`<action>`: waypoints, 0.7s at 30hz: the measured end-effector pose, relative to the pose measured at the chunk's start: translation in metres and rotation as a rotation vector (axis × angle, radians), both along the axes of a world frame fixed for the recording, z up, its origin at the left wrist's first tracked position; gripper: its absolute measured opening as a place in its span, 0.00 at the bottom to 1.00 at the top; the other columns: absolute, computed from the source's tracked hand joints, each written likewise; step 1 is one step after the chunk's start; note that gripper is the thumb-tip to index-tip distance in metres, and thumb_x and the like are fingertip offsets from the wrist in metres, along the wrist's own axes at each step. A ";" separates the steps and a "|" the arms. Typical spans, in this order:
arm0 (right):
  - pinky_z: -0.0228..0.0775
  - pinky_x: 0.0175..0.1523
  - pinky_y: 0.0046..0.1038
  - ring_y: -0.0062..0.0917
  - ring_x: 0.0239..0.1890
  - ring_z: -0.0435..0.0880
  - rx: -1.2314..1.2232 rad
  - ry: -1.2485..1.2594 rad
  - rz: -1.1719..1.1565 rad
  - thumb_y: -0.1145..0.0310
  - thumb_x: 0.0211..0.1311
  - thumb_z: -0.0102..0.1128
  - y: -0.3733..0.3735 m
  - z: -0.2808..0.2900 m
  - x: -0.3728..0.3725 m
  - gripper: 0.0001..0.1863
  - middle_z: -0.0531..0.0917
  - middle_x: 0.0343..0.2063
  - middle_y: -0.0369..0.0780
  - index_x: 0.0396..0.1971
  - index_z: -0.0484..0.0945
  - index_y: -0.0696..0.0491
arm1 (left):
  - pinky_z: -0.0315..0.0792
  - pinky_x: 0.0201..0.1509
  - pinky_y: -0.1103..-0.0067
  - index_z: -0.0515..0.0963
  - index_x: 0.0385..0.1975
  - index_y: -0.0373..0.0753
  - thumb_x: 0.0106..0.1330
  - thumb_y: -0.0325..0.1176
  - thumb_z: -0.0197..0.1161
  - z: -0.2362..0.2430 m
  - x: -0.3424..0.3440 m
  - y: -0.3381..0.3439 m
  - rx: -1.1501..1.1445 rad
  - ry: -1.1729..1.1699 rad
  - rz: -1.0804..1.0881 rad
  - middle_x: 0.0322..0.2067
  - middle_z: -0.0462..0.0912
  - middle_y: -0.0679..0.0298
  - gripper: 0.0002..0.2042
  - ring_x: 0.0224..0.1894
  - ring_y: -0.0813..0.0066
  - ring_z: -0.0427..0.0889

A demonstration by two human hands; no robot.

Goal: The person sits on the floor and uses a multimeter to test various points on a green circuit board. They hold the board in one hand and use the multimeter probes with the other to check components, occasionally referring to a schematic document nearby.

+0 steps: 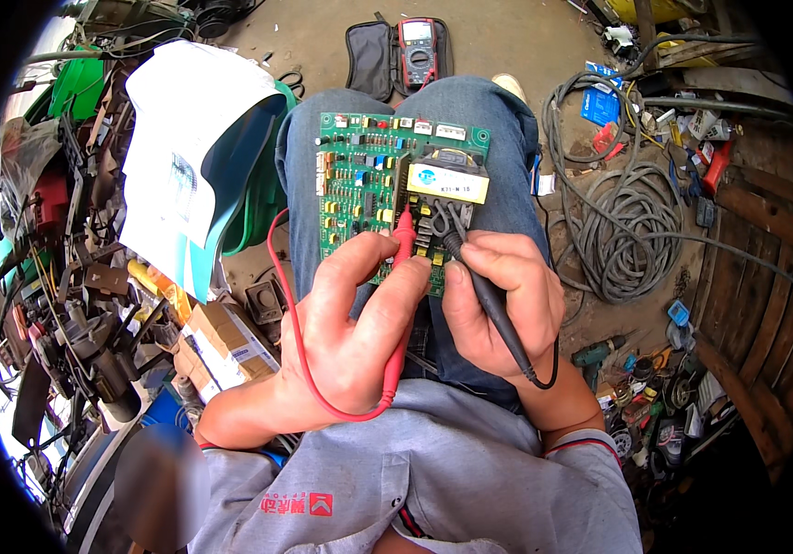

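A green circuit board (345, 189), crowded with small components, rests across my thighs. Near its upper right sits a transformer (449, 182) with a white and yellow label. My left hand (359, 319) is closed around a red test probe (404, 242), its tip pointing at the middle of the board. In my right hand (512, 295) a black test probe (493, 309) is gripped, its tip near the parts below the transformer. Whether either tip touches metal is too small to tell. Beyond my knees lies a multimeter (418, 54) on its open black case (370, 60).
White paper sheets (170, 129) lie over a green stool or chair (262, 198) at the left. Cartons (225, 342) and machine parts stand nearby. On the right are a coiled grey cable (632, 235), a drill (598, 351), scattered tools and wooden slats (756, 305).
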State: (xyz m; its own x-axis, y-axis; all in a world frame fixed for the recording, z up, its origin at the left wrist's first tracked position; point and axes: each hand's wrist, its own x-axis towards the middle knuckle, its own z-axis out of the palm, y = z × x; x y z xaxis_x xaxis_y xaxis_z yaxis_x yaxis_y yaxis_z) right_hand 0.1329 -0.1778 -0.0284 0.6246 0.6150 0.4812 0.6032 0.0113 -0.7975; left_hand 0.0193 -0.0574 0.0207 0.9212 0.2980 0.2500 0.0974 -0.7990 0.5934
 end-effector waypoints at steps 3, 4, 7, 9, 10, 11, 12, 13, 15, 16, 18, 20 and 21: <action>0.75 0.29 0.29 0.36 0.24 0.82 -0.004 -0.002 -0.003 0.80 0.47 0.66 0.000 -0.002 0.000 0.13 0.80 0.26 0.46 0.33 0.73 0.61 | 0.78 0.39 0.73 0.76 0.43 0.31 0.48 0.17 0.63 0.000 0.000 0.000 -0.003 -0.005 -0.003 0.43 0.72 0.46 0.18 0.41 0.55 0.79; 0.75 0.29 0.29 0.36 0.24 0.82 -0.006 -0.001 -0.005 0.80 0.47 0.66 0.000 -0.001 0.000 0.13 0.80 0.26 0.46 0.33 0.73 0.61 | 0.78 0.39 0.73 0.76 0.43 0.31 0.48 0.17 0.63 -0.001 0.000 0.000 -0.007 -0.006 -0.004 0.43 0.72 0.46 0.18 0.41 0.55 0.79; 0.75 0.28 0.29 0.36 0.24 0.82 -0.012 0.006 -0.007 0.80 0.46 0.66 0.001 0.000 0.000 0.13 0.79 0.26 0.46 0.33 0.73 0.61 | 0.78 0.39 0.73 0.76 0.43 0.31 0.48 0.16 0.62 0.000 0.000 0.000 -0.008 -0.005 -0.003 0.43 0.72 0.46 0.18 0.41 0.54 0.80; 0.74 0.28 0.29 0.36 0.24 0.81 -0.023 0.008 -0.014 0.80 0.46 0.66 0.001 0.000 -0.001 0.14 0.79 0.26 0.46 0.33 0.72 0.61 | 0.78 0.39 0.73 0.76 0.43 0.31 0.48 0.16 0.62 0.001 0.001 0.001 -0.011 0.001 -0.004 0.43 0.72 0.46 0.18 0.41 0.54 0.80; 0.74 0.28 0.29 0.36 0.23 0.81 -0.021 0.012 -0.015 0.80 0.46 0.66 0.002 0.000 -0.001 0.14 0.79 0.25 0.46 0.33 0.72 0.61 | 0.78 0.39 0.73 0.76 0.43 0.31 0.48 0.16 0.63 0.002 0.001 0.002 -0.013 0.006 -0.003 0.43 0.72 0.46 0.18 0.41 0.54 0.80; 0.74 0.28 0.29 0.36 0.23 0.81 -0.019 0.015 -0.016 0.80 0.46 0.67 0.003 0.000 -0.001 0.14 0.79 0.25 0.46 0.33 0.72 0.61 | 0.78 0.39 0.73 0.76 0.43 0.31 0.48 0.16 0.63 0.002 0.001 0.002 -0.016 0.010 -0.004 0.43 0.72 0.46 0.18 0.41 0.54 0.80; 0.74 0.28 0.29 0.36 0.23 0.81 -0.017 0.018 -0.018 0.80 0.46 0.67 0.003 0.000 -0.001 0.14 0.79 0.25 0.46 0.33 0.72 0.61 | 0.78 0.39 0.72 0.76 0.43 0.31 0.48 0.16 0.63 0.002 0.002 0.002 -0.018 0.010 -0.001 0.43 0.72 0.46 0.18 0.41 0.54 0.80; 0.74 0.27 0.28 0.35 0.23 0.81 -0.019 0.027 -0.015 0.80 0.47 0.66 0.004 0.000 -0.001 0.13 0.79 0.25 0.46 0.33 0.72 0.61 | 0.78 0.39 0.72 0.76 0.43 0.31 0.48 0.16 0.63 0.002 0.002 0.001 -0.019 0.010 0.003 0.43 0.72 0.46 0.18 0.41 0.54 0.80; 0.73 0.27 0.28 0.34 0.23 0.81 -0.020 0.044 -0.008 0.81 0.50 0.64 0.005 0.001 -0.001 0.11 0.80 0.24 0.47 0.33 0.72 0.62 | 0.79 0.39 0.72 0.76 0.43 0.31 0.49 0.16 0.63 0.002 0.002 0.001 -0.020 0.007 0.007 0.43 0.72 0.46 0.18 0.41 0.54 0.80; 0.72 0.26 0.28 0.34 0.22 0.81 -0.019 0.044 -0.008 0.81 0.50 0.64 0.005 0.001 -0.002 0.11 0.80 0.24 0.47 0.33 0.72 0.62 | 0.79 0.39 0.72 0.76 0.43 0.31 0.49 0.16 0.63 0.002 0.002 0.001 -0.021 0.004 0.008 0.42 0.72 0.46 0.18 0.40 0.54 0.80; 0.72 0.26 0.27 0.34 0.22 0.81 -0.017 0.043 -0.010 0.81 0.50 0.64 0.005 -0.001 -0.002 0.10 0.79 0.24 0.47 0.32 0.72 0.62 | 0.79 0.39 0.72 0.76 0.43 0.31 0.49 0.16 0.63 0.001 0.002 0.001 -0.021 -0.001 0.009 0.42 0.72 0.46 0.18 0.40 0.55 0.80; 0.72 0.26 0.28 0.34 0.22 0.81 -0.019 0.042 -0.010 0.81 0.50 0.63 0.005 0.001 -0.002 0.10 0.79 0.24 0.47 0.32 0.72 0.62 | 0.79 0.38 0.72 0.76 0.43 0.31 0.49 0.16 0.63 0.001 0.002 0.001 -0.021 -0.003 0.012 0.42 0.72 0.46 0.18 0.40 0.55 0.80; 0.72 0.26 0.28 0.34 0.22 0.81 -0.021 0.041 -0.009 0.81 0.50 0.63 0.005 0.001 -0.002 0.10 0.79 0.24 0.47 0.32 0.72 0.62 | 0.79 0.38 0.72 0.76 0.43 0.31 0.49 0.16 0.63 0.001 0.002 0.001 -0.019 -0.004 0.011 0.42 0.72 0.47 0.18 0.40 0.55 0.80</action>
